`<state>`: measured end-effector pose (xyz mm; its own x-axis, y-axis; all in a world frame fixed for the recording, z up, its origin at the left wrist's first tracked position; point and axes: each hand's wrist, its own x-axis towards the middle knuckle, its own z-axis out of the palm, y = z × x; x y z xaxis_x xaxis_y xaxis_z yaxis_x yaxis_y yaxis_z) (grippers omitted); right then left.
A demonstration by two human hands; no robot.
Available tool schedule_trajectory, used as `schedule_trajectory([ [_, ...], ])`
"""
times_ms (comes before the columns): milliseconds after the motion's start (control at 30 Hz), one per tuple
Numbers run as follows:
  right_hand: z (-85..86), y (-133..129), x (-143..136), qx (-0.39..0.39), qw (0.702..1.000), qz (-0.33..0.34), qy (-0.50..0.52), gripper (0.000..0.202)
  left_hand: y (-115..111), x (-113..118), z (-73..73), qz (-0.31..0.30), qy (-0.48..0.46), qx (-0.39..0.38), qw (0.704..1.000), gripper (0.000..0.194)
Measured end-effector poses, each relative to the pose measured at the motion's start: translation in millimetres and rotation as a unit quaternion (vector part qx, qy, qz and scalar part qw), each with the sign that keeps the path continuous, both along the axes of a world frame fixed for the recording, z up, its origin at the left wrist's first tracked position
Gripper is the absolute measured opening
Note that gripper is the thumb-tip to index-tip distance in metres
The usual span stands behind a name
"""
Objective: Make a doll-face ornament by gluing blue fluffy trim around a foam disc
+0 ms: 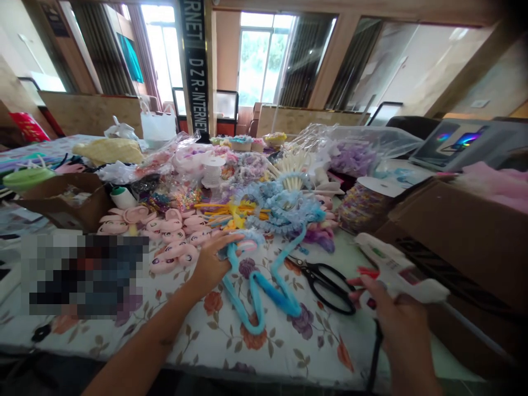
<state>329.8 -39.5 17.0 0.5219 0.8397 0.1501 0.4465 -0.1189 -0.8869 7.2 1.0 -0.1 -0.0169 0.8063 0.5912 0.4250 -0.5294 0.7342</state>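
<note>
We record: left hand (pixel 212 258) — pinching blue fluffy cord (pixel 274 295), slack looped toward the near edge of the floral-clothed table (pixel 193 341), seemingly for free play; right hand (pixel 402 322) — wrapped round white glue gun (pixel 396 269), toward the near right corner, presumably for trigger control.

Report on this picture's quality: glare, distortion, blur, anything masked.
Head view: daylight washes out the windows; rainbow-coloured glints show on the grey container; wide-angle distortion splays the wooden frames outward; the right hand and glue gun look slightly soft; the upper right corner darkens; a pixelated patch masks part of the table's left side.
</note>
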Motion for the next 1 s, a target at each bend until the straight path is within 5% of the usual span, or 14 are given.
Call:
schedule_trajectory([
  [133,-4.1,-39,-70,-0.025,0.950,0.177,0.257,0.030,0,-2,-1.4,-0.023,0.027,-0.006,0.999,0.029],
  [300,-12.9,-53,-122,-0.067,0.917,0.251,0.302,0.040,0,-4,0.9,-0.046,0.034,-0.018,0.998,0.030],
  [600,-41.0,-42,-125,-0.055,0.941,0.286,0.171,0.036,-1,-3,2.8,-0.067,0.025,-0.029,0.997,0.030],
  [1000,-29.0,-41,-134,-0.068,0.944,0.284,0.152,0.038,-3,-3,5.3,-0.083,0.026,-0.034,0.996,0.034],
])
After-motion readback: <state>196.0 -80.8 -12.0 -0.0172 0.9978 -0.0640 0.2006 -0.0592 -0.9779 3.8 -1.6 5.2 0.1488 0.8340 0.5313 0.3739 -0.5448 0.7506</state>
